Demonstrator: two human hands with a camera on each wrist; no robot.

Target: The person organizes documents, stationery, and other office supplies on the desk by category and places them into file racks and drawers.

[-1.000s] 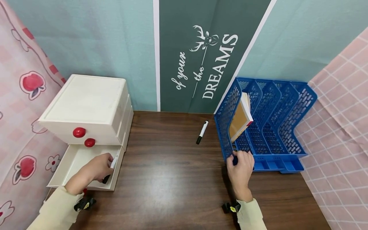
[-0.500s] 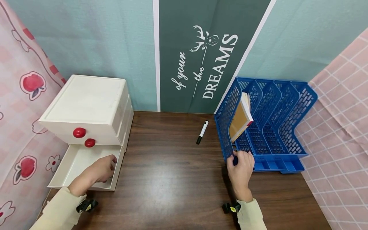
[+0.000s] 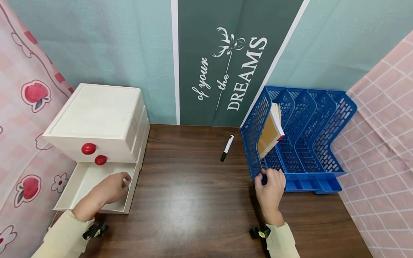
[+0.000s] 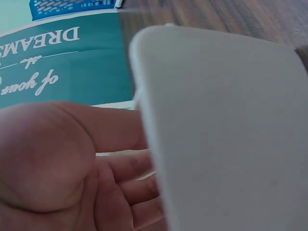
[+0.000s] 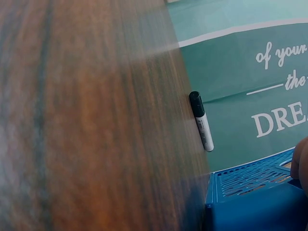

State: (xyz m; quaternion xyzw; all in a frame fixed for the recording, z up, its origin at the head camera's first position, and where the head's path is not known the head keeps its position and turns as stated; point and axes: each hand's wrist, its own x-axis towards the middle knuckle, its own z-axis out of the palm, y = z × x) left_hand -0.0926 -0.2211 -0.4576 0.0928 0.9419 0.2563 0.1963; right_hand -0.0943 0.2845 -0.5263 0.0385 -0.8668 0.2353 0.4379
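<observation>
My left hand point(image 3: 111, 190) reaches into the pulled-out lower drawer point(image 3: 87, 172) of a white drawer unit, close to its right wall. In the left wrist view the thumb point(image 4: 115, 127) and fingers lie apart, with their tips hidden behind the drawer's white panel point(image 4: 226, 130). A small pale bit shows by the fingertips in the head view; what it belongs to is unclear. My right hand point(image 3: 271, 186) grips the front left corner of a blue file rack point(image 3: 300, 157). Only its edge appears in the right wrist view, above the rack's blue wall point(image 5: 260, 211).
A white marker point(image 3: 227, 147) with a black cap lies on the brown table point(image 3: 180, 186), left of the rack. One book point(image 3: 270, 134) leans in the rack's leftmost slot. Red knobs point(image 3: 88, 148) mark the drawer fronts. Curtains hang behind and at both sides.
A second marker with a black cap, seen at the left fingers one second ago, is now hidden or nearly so. The left hand has shifted slightly inside the drawer. My right hand stays put.
</observation>
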